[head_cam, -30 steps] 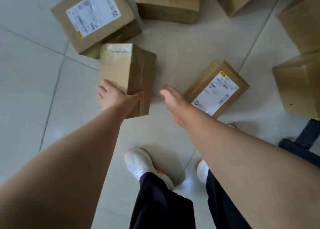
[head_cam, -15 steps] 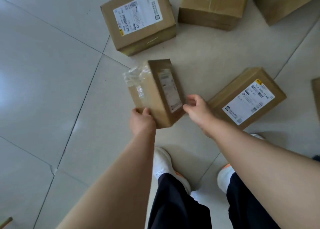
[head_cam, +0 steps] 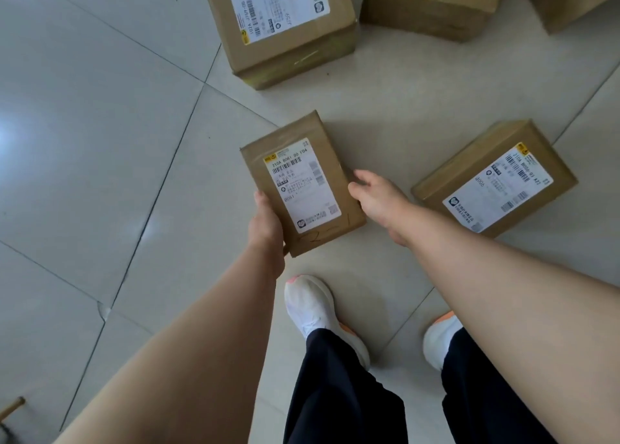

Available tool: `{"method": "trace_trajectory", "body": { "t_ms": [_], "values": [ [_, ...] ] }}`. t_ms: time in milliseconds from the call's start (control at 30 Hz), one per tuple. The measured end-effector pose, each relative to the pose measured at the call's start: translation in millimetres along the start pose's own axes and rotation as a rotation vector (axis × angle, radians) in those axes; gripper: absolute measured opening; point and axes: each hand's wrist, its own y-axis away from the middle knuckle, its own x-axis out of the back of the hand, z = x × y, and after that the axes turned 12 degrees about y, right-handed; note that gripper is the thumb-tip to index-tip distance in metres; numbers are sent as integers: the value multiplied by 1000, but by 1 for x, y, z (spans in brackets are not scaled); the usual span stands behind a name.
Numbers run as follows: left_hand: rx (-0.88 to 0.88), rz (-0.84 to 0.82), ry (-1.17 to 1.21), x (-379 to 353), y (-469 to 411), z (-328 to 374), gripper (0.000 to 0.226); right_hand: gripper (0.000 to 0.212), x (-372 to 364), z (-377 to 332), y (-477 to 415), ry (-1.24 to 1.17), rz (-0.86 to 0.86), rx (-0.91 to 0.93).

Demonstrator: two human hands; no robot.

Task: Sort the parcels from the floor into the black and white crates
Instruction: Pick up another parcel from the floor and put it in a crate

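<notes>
One held parcel [head_cam: 302, 185] sits between the hands, lifted off the floor [head_cam: 100, 141] in front of the left shoe [head_cam: 312, 306], with its white label [head_cam: 295, 191] facing up at the camera. Its long axis runs away from the person, the far end leaning a little to the left, so the short near edge points back toward the body. The left hand [head_cam: 266, 222] grips the near left corner, thumb lying along the left edge and fingers hidden underneath; this hand looks to be bearing the weight. The right hand [head_cam: 375, 198] lies against the opposite long edge about halfway along, its fingers loose and nearly straight. They touch the cardboard rather than closing round it, so this hand seems to steady more than carry. Both hands are at the parcel, the left nearer its near end and the right nearer its middle. Neither the black nor the white crate is in view, so which way the parcel must travel cannot be told; either way, the left hand's grip is probably enough to carry so small a box. Out on the floor, a second labelled parcel [head_cam: 496, 181] lies just right of the right hand. A third labelled parcel [head_cam: 281, 24] lies beyond the held one, and a plain box [head_cam: 432, 3] sits beside that, all apart from it.
</notes>
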Motion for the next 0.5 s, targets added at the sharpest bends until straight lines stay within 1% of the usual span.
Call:
{"method": "trace_trajectory", "body": {
  "t_ms": [67, 133, 267, 333, 433, 500],
  "values": [
    [0, -40, -65, -6, 3, -6, 58, 59, 3, 8, 5, 49, -58, -23],
    [-8, -53, -146, -12, 5, -10, 63, 61, 3, 15, 10, 22, -66, -59],
    [-16, -82, -193, -25, 16, -13, 61, 40, 7, 21, 18, -147, 5, -74],
    [-59, -77, -164, -30, 24, -11, 55, 37, 14, 18, 20, -169, 45, -53],
    [-128, -53, -111, -39, 37, -1, 36, 42, 27, 10, 25, -196, 47, -43],
    [-173, -45, -99, -43, 46, 9, 35, 49, 37, 7, 31, -208, 46, -42]
  ]
}}
